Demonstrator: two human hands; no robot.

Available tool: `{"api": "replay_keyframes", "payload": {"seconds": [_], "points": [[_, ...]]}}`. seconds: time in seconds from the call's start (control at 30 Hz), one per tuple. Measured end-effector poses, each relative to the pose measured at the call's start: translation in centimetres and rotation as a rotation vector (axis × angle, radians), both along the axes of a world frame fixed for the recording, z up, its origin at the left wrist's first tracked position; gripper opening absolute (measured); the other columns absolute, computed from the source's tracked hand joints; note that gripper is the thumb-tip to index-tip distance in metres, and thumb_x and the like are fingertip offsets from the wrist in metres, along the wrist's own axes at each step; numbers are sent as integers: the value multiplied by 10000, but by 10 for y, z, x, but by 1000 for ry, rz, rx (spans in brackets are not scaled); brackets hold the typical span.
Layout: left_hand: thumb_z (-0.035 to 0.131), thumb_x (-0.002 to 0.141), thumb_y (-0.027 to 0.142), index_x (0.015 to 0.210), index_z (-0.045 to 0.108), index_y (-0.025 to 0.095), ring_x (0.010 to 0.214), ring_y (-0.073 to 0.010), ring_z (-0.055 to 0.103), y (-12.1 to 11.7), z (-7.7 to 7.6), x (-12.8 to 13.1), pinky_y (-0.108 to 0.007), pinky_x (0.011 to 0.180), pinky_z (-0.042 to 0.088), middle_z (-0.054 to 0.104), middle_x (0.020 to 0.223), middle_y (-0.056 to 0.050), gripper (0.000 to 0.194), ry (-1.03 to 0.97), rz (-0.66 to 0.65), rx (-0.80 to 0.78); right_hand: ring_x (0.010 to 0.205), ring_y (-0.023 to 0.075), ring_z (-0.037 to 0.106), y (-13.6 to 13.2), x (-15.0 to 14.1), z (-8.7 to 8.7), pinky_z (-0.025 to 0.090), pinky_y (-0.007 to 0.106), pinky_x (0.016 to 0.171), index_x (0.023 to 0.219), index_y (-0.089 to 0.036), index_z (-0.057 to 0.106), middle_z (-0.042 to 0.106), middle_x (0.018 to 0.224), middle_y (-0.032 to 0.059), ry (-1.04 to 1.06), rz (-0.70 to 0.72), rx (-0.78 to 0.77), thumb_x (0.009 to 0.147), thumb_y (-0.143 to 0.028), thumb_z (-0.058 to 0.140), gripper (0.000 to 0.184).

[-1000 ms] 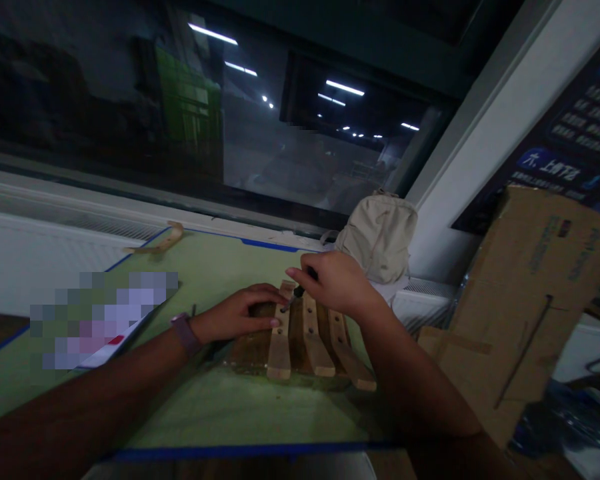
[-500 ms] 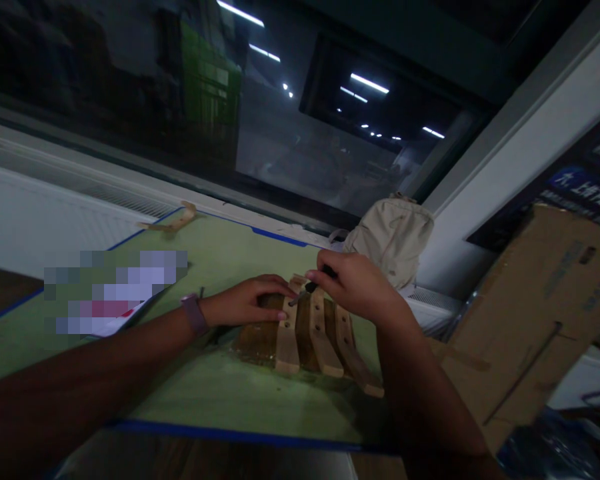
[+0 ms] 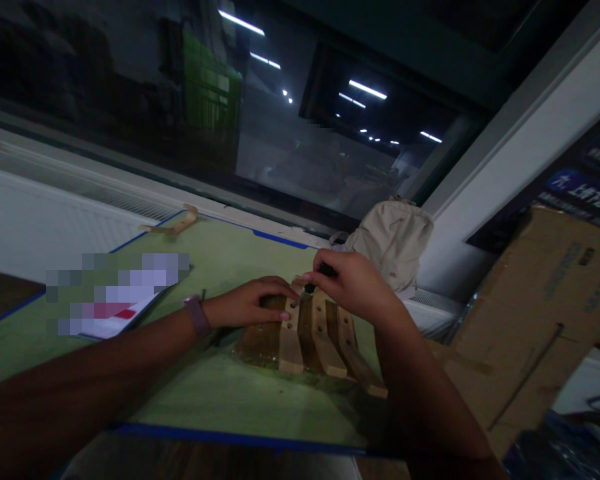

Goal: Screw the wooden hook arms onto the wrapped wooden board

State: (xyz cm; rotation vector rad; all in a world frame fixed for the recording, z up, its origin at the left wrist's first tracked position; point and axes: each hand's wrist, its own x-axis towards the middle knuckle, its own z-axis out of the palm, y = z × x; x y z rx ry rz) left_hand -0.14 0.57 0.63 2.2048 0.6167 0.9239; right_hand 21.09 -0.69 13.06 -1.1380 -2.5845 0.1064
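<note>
A small wooden piece (image 3: 310, 340) made of pale slats over a darker board lies on the green mat (image 3: 220, 387). My left hand (image 3: 253, 303), with a watch on the wrist, rests flat on its left part, fingers stretched out over the leftmost slat. My right hand (image 3: 353, 283) is closed round a small dark-handled tool (image 3: 313, 283), whose tip touches the top of the leftmost slat (image 3: 290, 333) near a hole.
A beige cloth bag (image 3: 395, 243) stands behind the wood by the window. A big cardboard box (image 3: 540, 313) leans at the right. Papers (image 3: 115, 303) lie on the mat's left. A curved wooden strip (image 3: 175, 223) lies at the mat's far corner.
The view shifted slightly. Both hands stay on the wooden piece; the tool tip stays at the top of the leftmost slat.
</note>
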Motion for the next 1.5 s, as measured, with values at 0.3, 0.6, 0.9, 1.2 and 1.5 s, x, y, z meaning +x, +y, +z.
{"api": "replay_keyframes", "payload": {"seconds": [0.3, 0.6, 0.9, 1.2, 1.5], "points": [[644, 869, 337, 1159, 639, 199, 1146, -213, 591, 2, -2, -1, -390, 1039, 428, 634, 1194, -86, 321, -7, -14, -29, 740, 133, 530, 4, -2, -2, 377, 247, 682, 868, -187, 542, 594, 817, 10, 103, 224, -31, 862, -182, 558, 18], [638, 877, 333, 1181, 629, 193, 1169, -211, 572, -2, 7, -4, -379, 1060, 413, 617, 1220, -88, 334, 63, 6, -56, 745, 148, 500, 8, 1, -2, 331, 258, 660, 896, -166, 545, 577, 846, 43, 0, 128, 73, 908, -259, 517, 98], [641, 877, 412, 1189, 625, 205, 1209, -244, 544, -3, 4, -9, -429, 1092, 384, 605, 1257, -102, 375, 108, 58, -92, 714, 154, 519, 1, -10, 2, 301, 276, 638, 805, -167, 605, 606, 764, 25, 50, 118, 77, 841, -229, 645, 82], [660, 860, 409, 1161, 648, 216, 1242, -261, 527, -3, 5, -8, -460, 1115, 363, 595, 1291, -104, 358, 92, 56, -101, 881, 185, 589, -6, -6, 1, 363, 278, 698, 1044, -141, 615, 650, 1036, 102, -3, 159, 37, 917, -247, 560, 174], [701, 821, 411, 1147, 673, 232, 1238, -275, 538, -3, 1, -10, -469, 1115, 362, 621, 1288, -91, 373, 68, 101, -165, 710, 171, 550, -10, -13, 1, 232, 278, 574, 901, -178, 637, 678, 820, 53, -36, 58, 186, 857, -359, 623, 186]]}}
